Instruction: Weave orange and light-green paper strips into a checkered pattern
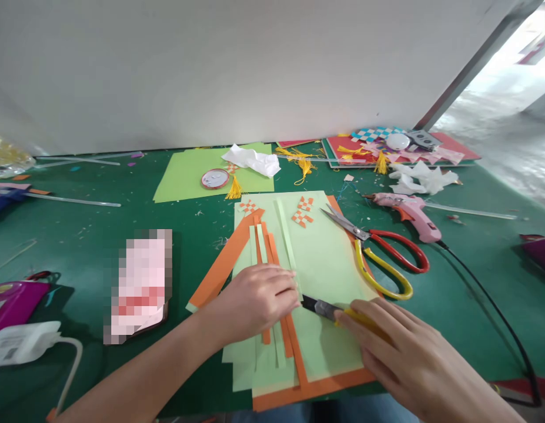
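Note:
My right hand point(395, 341) is wrapped around a yellow-handled utility knife point(324, 309), its dark blade pointing left. The tip is beside the lower end of a narrow pale green paper strip point(284, 232). My left hand point(258, 299) is closed, its fingertips pinched at that strip's edge near the blade. Beneath both hands lie stacked pale green paper sheets point(329, 252), with orange paper point(320, 379) showing below. Loose orange strips point(274, 249) and green strips run under my left hand. Small orange-and-white woven paper pieces point(303, 219) rest on the top sheet.
Scissors point(364, 235) with red and yellow handles overlap the sheets' right edge. Beyond them lies a pink glue gun point(407, 211) with its black cord. A pixelated phone-like object point(142, 282) and a white charger point(25, 343) are at left. Tissue point(252, 160) and yellow tassels point(304, 167) lie behind.

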Motion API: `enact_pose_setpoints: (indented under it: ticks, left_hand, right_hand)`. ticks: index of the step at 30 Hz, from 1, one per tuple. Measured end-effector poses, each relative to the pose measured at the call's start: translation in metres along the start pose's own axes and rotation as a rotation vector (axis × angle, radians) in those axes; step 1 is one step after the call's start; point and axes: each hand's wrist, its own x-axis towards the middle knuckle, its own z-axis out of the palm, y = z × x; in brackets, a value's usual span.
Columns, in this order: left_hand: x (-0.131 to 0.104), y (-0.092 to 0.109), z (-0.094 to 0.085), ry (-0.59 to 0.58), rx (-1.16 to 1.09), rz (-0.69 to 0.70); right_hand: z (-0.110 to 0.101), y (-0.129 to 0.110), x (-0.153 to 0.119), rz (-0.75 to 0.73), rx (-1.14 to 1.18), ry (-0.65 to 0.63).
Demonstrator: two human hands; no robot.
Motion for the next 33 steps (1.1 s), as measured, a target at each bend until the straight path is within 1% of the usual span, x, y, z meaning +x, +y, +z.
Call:
enact_pose_setpoints:
  ticks: [4,14,27,33]
  left_hand:
    - [0.0,0.0,0.0,0.012,-0.021,-0.009]
    - [0.0,0.0,-0.003,-0.006,0.004,0.009]
    - [0.001,-0.001,-0.003,0.002,0.024,0.032]
    - [0.001,0.0,-0.003,-0.003,0.023,0.03]
  right_hand:
    - [0.0,0.0,0.002,0.007,0.002,0.001]
    - [0.003,0.0,0.004,0.041,-0.025,-0.016]
    - [0.006,0.008,0.011,0.035,-0.036,-0.009]
    - [0.006,0.001,0.009,0.046,-0.059,0.006]
